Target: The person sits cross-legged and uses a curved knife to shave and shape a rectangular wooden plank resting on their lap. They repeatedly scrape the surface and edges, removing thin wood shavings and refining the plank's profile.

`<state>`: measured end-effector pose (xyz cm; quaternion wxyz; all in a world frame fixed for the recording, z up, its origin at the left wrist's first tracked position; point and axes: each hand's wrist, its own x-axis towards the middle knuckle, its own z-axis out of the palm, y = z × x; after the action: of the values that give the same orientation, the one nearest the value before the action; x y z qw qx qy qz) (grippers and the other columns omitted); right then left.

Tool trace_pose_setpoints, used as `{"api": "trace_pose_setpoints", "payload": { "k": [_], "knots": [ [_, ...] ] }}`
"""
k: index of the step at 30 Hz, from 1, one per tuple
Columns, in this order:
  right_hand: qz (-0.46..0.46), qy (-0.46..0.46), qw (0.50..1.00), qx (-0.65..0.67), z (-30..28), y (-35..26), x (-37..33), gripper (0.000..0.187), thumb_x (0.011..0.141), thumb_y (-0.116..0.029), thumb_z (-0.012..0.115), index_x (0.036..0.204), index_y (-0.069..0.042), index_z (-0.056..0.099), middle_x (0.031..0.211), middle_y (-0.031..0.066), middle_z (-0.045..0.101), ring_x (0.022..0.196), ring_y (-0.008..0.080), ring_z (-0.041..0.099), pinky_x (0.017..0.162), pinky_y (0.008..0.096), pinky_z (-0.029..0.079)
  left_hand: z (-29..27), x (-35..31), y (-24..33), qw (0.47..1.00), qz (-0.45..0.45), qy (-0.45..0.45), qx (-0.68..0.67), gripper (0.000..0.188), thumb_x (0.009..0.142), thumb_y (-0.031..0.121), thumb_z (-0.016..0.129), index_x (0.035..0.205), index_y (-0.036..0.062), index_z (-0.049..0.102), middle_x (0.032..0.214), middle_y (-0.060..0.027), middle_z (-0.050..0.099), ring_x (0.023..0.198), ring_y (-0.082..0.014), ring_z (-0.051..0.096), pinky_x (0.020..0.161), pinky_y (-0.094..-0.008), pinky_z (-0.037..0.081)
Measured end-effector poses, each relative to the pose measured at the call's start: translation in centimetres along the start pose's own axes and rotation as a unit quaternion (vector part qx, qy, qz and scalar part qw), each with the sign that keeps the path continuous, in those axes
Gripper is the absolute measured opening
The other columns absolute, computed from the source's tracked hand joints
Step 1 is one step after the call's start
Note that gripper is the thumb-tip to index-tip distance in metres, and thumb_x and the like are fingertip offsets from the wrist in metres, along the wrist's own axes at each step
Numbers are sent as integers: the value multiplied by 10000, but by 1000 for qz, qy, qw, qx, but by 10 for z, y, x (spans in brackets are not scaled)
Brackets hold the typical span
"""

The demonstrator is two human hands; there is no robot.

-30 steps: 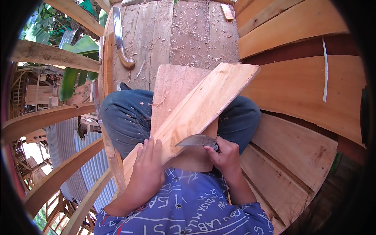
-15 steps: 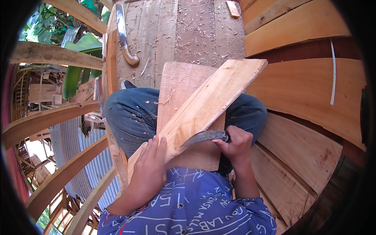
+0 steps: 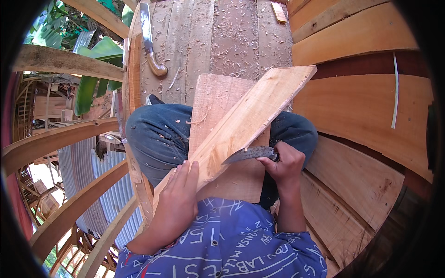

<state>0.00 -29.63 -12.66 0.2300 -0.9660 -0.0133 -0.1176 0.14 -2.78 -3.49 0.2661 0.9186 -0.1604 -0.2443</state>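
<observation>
A pale wooden plank (image 3: pixel 259 109) lies slantwise across my lap, over a wider board (image 3: pixel 218 88) resting between my legs. My left hand (image 3: pixel 180 187) grips the plank's lower end, its fingers stretched over the top face and its thumb hidden. In my right hand (image 3: pixel 286 162) is a knife (image 3: pixel 250 154) with a dark, slightly curved blade and a dark handle. The blade's tip end meets the plank's right edge, a little right of my left fingers. That edge looks rough and chipped. A curled shaving (image 3: pixel 200 118) rests on the wider board.
A machete (image 3: pixel 147 39) with a wooden handle lies on the plank floor (image 3: pixel 197 46), ahead on the left. Shavings and a small wood block (image 3: pixel 279 12) are farther off. Wooden rails (image 3: pixel 60 134) run along the left. A board wall (image 3: pixel 357 99) stands on the right.
My right hand and the knife have shifted slightly up and to the right along the plank's edge. The plank has tilted a little; my left hand keeps its place on it.
</observation>
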Motion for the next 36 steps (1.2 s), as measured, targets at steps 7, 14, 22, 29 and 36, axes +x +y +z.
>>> {"api": "trace_pose_setpoints", "payload": {
  "k": [7, 14, 22, 29, 36],
  "knots": [
    [9, 3, 1000, -9, 5, -3, 6, 631, 693, -665, 707, 588, -80, 492, 513, 67, 472, 469, 262, 547, 430, 360, 406, -1, 0, -4, 1000, 2, 10, -18, 585, 756, -107, 503, 1335, -93, 421, 1292, -348, 496, 1224, -474, 494, 1045, -481, 417],
    [209, 61, 968, 123, -3, 34, 17, 623, 890, -507, 642, 603, 8, 439, 503, 125, 430, 473, 218, 355, 442, 361, 333, 4, -10, -5, 1000, 3, -18, 11, 585, 754, -97, 508, 1333, -79, 424, 1300, -343, 493, 1215, -479, 497, 1042, -484, 418],
    [132, -77, 969, 194, -4, -31, 13, 556, 849, -489, 690, 646, 4, 533, 536, 174, 490, 472, 336, 533, 454, 394, 403, -6, -2, -8, 998, -41, 3, -52, 557, 768, -71, 523, 1319, -36, 443, 1273, -321, 535, 1172, -464, 533, 993, -476, 453],
    [81, -92, 979, 164, 8, -45, 4, 601, 799, -556, 702, 598, -28, 497, 527, 150, 480, 485, 340, 542, 451, 395, 417, -23, 5, -21, 994, -47, -32, -97, 556, 777, -31, 551, 1324, 0, 456, 1217, -305, 578, 1028, -478, 594, 859, -497, 512],
    [28, -49, 998, 23, 3, -37, 22, 619, 720, -651, 709, 580, -79, 516, 490, 75, 509, 448, 264, 567, 424, 356, 440, -26, 5, -20, 994, -52, -32, -90, 545, 806, -6, 554, 1344, 12, 461, 1131, -295, 615, 945, -473, 617, 795, -506, 519]
  ]
}}
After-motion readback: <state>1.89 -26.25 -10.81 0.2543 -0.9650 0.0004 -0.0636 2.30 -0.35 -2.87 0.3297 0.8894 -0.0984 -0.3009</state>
